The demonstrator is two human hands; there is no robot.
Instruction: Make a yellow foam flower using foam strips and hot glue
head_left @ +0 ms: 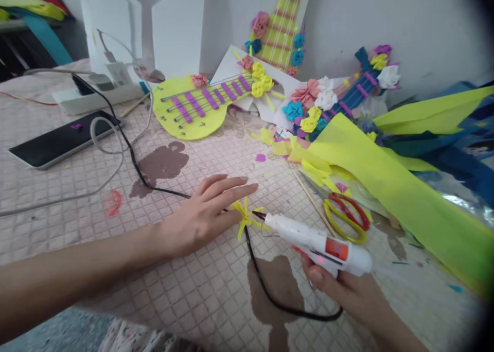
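Observation:
My right hand [347, 290] grips a white hot glue gun [309, 239] with an orange-red panel and a small lit red light. Its dark nozzle points left, at a small star-shaped piece of yellow crepe paper [244, 218] on the table; whether it touches the paper I cannot tell. Beside that piece, my left hand [206, 213] rests with its fingers stretched out, the fingertips at the paper's left edge. A black cord [266, 293] runs from the glue gun under the yellow piece and my left hand.
Scissors [347, 221] with red and yellow handles and a thin stick [311, 197] lie right. Long yellow crepe strips [386, 182] spread behind them. A yellow paper guitar [200, 115] and a blue one [357, 92] lie behind. A phone [62, 138] and power strip [100, 97] sit left.

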